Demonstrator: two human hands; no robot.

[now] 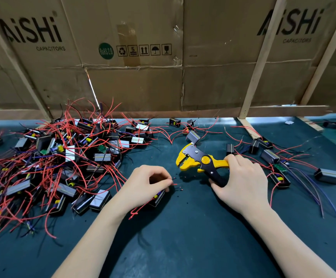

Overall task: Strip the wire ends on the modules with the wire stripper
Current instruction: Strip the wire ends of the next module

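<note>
**Stripping well under way, with most of the heap left**

The wire stripper served as the landmark on the dark green mat. It lay in the right hand, whose fingers curled round the yellow and black handles; its jaws stood apart and held no wire. Just left of the stripper's head, the left hand pinched the tips of a red and a dark wire between thumb and fingers. Those tips pointed at the jaws but stopped short of them. The module they belonged to sat tucked under that hand's palm.

Small dark and red specks lay on the mat below the stripper's head, which I took for cut insulation, so some ends had likely been done already. Far left of the stripper sat a large tangled pile of modules with red leads, seemingly still waiting. To the right of the stripper a thinner scatter of modules lay spread out, probably the finished ones, though their wire ends were too small to judge. By that reckoning, most of the job remained.
</note>
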